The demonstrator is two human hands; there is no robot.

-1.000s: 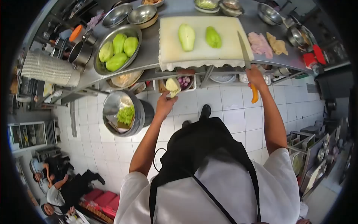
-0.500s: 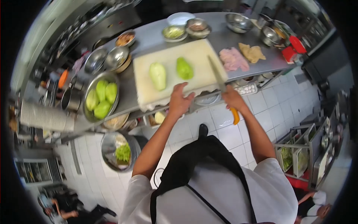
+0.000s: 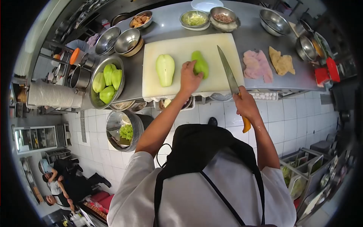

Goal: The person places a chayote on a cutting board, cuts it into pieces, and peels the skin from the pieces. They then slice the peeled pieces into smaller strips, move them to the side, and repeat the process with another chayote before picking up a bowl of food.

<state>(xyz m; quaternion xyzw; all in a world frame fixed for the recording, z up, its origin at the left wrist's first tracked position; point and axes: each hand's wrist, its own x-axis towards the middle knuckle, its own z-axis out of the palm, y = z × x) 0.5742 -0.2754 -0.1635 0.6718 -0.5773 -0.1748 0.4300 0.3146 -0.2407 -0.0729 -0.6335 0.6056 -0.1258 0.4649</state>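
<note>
My left hand is on the lower left side of a green squash half lying on the white cutting board, its fingers curled against it. A paler squash half, cut face up, lies to the left on the board. My right hand is wrapped round the yellow handle of a long knife, whose blade points up and left over the board's right part. Left of the board, a metal bowl holds several green squashes.
Pink cloth-like meat and a tan piece lie right of the board. Metal bowls of food line the back. A bin stands below the counter, left. People are at lower left.
My left hand has moved up onto the green squash half, closing its fingers on it. My right hand still holds the knife. The whole view has shifted.
</note>
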